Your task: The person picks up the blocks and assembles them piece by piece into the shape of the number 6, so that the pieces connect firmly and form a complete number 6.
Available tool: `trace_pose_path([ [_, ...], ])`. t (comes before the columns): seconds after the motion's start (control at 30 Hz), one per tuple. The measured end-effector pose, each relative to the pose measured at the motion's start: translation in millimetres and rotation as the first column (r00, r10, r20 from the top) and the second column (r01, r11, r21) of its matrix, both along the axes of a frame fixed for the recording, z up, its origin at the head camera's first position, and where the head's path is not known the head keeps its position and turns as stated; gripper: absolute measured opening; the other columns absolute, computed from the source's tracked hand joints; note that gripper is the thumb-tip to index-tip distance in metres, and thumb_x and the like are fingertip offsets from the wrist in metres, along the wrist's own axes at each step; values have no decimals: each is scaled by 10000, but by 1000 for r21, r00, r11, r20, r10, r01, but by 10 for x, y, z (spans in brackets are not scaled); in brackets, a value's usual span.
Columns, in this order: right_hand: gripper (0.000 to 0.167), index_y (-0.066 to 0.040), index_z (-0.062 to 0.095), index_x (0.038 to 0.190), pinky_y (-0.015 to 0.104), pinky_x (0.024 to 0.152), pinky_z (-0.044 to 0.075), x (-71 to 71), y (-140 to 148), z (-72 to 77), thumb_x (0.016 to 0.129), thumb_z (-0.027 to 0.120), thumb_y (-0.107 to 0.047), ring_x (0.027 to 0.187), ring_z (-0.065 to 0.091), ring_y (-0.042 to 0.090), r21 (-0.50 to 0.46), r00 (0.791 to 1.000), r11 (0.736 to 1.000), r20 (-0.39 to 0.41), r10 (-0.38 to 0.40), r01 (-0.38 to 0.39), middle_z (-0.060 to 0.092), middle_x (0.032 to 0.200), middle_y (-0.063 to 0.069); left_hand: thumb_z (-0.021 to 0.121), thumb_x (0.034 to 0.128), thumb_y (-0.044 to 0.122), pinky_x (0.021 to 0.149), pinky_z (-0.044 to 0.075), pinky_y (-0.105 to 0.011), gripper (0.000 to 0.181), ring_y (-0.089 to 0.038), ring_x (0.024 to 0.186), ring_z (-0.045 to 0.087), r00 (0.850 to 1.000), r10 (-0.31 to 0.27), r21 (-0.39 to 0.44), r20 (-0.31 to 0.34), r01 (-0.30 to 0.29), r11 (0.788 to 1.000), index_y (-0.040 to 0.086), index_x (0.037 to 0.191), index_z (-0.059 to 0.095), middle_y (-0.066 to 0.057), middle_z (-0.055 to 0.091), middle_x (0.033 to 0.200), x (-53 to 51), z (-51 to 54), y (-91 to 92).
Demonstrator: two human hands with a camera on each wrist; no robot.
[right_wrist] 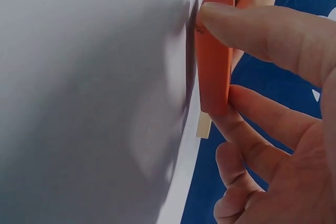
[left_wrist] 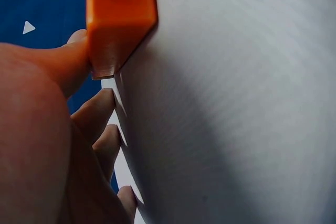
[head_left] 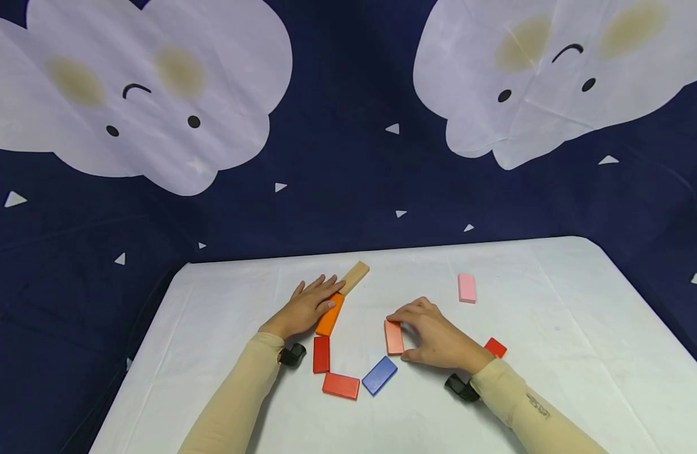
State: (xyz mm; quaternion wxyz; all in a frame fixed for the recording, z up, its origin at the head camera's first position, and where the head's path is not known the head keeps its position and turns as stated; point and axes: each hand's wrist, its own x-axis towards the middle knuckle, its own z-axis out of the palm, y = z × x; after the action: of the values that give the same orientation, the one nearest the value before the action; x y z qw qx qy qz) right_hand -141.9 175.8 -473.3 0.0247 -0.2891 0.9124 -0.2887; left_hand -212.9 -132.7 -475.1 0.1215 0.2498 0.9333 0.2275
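My right hand [head_left: 436, 334] pinches a salmon-coloured block [head_left: 394, 338] between thumb and fingers, one at each end; the right wrist view shows the same block [right_wrist: 215, 72] close up. My left hand [head_left: 305, 307] lies with its fingers spread, touching an orange block [head_left: 330, 317] and reaching the near end of a plain wooden block [head_left: 355, 277]. From the orange block's near end, a red block [head_left: 321, 354], another red block [head_left: 341, 386] and a blue block [head_left: 379, 376] continue the curved row. A small gap separates the blue block from the salmon one.
A pink block [head_left: 467, 288] lies towards the back right of the white-covered table [head_left: 552, 302]. Another red block [head_left: 495, 347] is partly hidden behind my right wrist. Behind the table hangs a dark blue cloth [head_left: 337, 126] with cloud prints.
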Motion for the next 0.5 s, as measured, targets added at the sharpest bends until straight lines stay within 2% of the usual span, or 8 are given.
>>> trace_pose_path([
  [0.5, 614, -118, 667, 1306, 455, 992, 435, -37, -38, -12, 716, 837, -103, 1178, 466, 184, 1, 998, 998, 24, 55, -55, 641, 1283, -45, 447, 1077, 356, 1215, 1, -574, 518, -256, 1539, 146, 1000, 15, -9, 24, -15, 1000, 272, 1579, 354, -13, 277, 1641, 5, 9, 6],
])
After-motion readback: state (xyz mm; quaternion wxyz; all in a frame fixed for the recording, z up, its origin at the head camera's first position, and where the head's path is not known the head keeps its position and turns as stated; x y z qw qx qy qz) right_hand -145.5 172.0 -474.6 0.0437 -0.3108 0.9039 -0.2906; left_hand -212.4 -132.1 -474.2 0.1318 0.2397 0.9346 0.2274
